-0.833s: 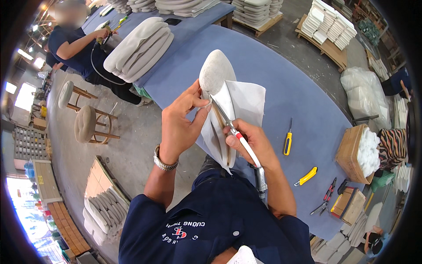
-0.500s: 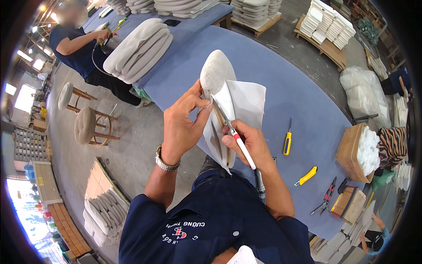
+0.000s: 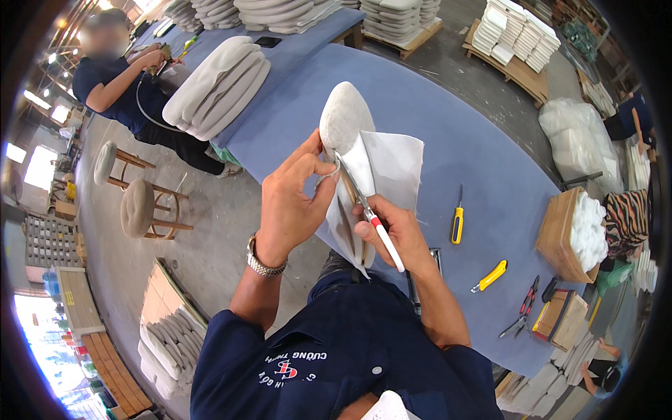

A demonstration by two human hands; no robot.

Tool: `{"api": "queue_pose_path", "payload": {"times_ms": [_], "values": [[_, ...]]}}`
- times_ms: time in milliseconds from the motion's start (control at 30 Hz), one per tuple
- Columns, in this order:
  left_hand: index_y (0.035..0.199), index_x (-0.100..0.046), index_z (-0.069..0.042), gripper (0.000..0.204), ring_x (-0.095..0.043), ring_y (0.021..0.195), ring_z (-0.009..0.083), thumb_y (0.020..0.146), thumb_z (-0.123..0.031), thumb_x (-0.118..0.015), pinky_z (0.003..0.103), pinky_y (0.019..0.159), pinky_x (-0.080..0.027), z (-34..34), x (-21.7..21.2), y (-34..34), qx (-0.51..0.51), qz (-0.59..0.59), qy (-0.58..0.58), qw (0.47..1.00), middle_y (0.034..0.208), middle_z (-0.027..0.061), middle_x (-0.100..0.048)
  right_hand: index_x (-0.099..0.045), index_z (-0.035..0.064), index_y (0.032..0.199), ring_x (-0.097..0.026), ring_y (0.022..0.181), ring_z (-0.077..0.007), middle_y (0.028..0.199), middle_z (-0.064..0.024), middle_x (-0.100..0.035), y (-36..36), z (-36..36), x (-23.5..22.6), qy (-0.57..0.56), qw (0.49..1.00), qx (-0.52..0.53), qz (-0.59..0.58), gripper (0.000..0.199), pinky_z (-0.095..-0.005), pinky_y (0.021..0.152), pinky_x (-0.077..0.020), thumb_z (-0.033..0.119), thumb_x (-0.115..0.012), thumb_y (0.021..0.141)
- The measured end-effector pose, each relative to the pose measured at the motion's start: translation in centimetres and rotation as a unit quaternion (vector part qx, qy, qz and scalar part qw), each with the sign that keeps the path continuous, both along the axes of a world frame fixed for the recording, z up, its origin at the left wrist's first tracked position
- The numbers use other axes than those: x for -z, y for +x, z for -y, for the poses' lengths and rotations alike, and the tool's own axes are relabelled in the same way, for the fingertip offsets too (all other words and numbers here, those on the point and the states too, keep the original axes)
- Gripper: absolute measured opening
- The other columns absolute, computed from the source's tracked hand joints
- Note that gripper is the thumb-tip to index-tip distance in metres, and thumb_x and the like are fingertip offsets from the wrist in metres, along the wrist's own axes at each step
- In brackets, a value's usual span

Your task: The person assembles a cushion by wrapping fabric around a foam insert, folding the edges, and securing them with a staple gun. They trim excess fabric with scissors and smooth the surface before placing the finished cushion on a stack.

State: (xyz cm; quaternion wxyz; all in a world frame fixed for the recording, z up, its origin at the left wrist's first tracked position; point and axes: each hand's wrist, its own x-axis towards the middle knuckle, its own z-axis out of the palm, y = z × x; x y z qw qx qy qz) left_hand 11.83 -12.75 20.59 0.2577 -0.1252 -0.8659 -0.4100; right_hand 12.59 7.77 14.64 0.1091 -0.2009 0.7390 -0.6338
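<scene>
The left hand's grip is pinched, thumb against forefinger, on the fabric edge at the side of a cushion; the right hand's grip is closed around a slim tool with a metal shank and a white handle banded in red, its tip meeting the cushion beside the left fingertips.

The cushion is pale grey with a fine fleck, smooth and plump at its rounded end; farther down, its sides part around a narrow brown strip, and a white fabric flap spreads from its right side; it is held up before the person's waist, over the near edge of the blue table; its long axis runs away from the body, rounded end pointing outward, narrow lower end toward the belt.

Right of the hands lie a yellow-handled screwdriver, a yellow cutter and red-handled pliers; beyond them a cardboard box is heaped with white fluffy stuffing; the contents of a smaller box near the pliers cannot be made out.
</scene>
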Motion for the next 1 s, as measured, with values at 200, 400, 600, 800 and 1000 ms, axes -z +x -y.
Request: {"api": "queue_pose_path", "payload": {"times_ms": [200,400,600,800,1000], "values": [[0.088,-0.066,-0.002,0.012,-0.071,0.115,0.0366,0.081,-0.001,-0.076,0.037,0.089,-0.059,-0.4,-0.2,0.2,-0.006,0.0,-0.047,0.999,0.139,0.0245,-0.064,-0.07,0.0047,0.106,-0.056,0.052,-0.014,0.056,-0.0048,-0.054,0.0,-0.3,0.4,-0.008,1.0,0.002,-0.006,0.051,-0.0335,0.053,-0.0425,0.055,-0.073,0.094],[0.088,-0.067,-0.003,0.013,-0.072,0.113,0.0368,0.082,-0.004,-0.078,0.037,0.089,-0.059,-0.3,-0.5,0.6,0.004,0.0,-0.067,0.998,0.141,0.0262,-0.062,-0.071,0.0046,0.1,-0.057,0.052,-0.0127,0.056,-0.005,-0.057,0.4,-0.2,0.1,-0.01,1.0,0.005,-0.007,0.047,-0.0318,0.052,-0.043,0.051,-0.076,0.093],[0.101,-0.071,-0.003,0.015,-0.06,0.133,0.0378,0.088,-0.008,-0.078,0.043,0.105,-0.051,1.2,-2.3,-1.8,0.068,-0.018,-0.036,0.997,0.141,0.0235,-0.064,-0.07,0.003,0.103,-0.049,0.057,-0.0081,0.06,0.0007,-0.052,0.3,-1.1,-0.6,-0.005,0.999,-0.019,0.042,0.042,-0.0279,0.054,-0.0403,0.044,-0.077,0.095],[0.093,-0.077,0.003,0.053,-0.057,0.133,0.0358,0.11,-0.033,-0.042,0.047,0.117,-0.037,1.3,-1.3,-10.6,0.249,0.032,0.02,0.968,0.118,0.0219,-0.073,-0.07,0.003,0.113,-0.055,0.061,-0.0116,0.067,-0.0042,-0.058,0.1,-1.2,-0.1,0.013,1.0,-0.029,-0.002,0.047,-0.0298,0.057,-0.0451,0.044,-0.08,0.091],[0.082,-0.077,0.003,0.061,-0.066,0.088,0.0266,0.109,-0.039,-0.042,0.04,0.082,-0.048,4.9,2.3,-13.7,0.091,0.053,0.103,0.989,0.078,0.0142,-0.071,-0.067,0.0048,0.13,-0.054,0.073,-0.0089,0.077,-0.0024,-0.059,2.1,-7.4,6.2,0.054,0.989,0.126,0.052,0.049,-0.0265,0.067,-0.0474,0.023,-0.084,0.088]]}}
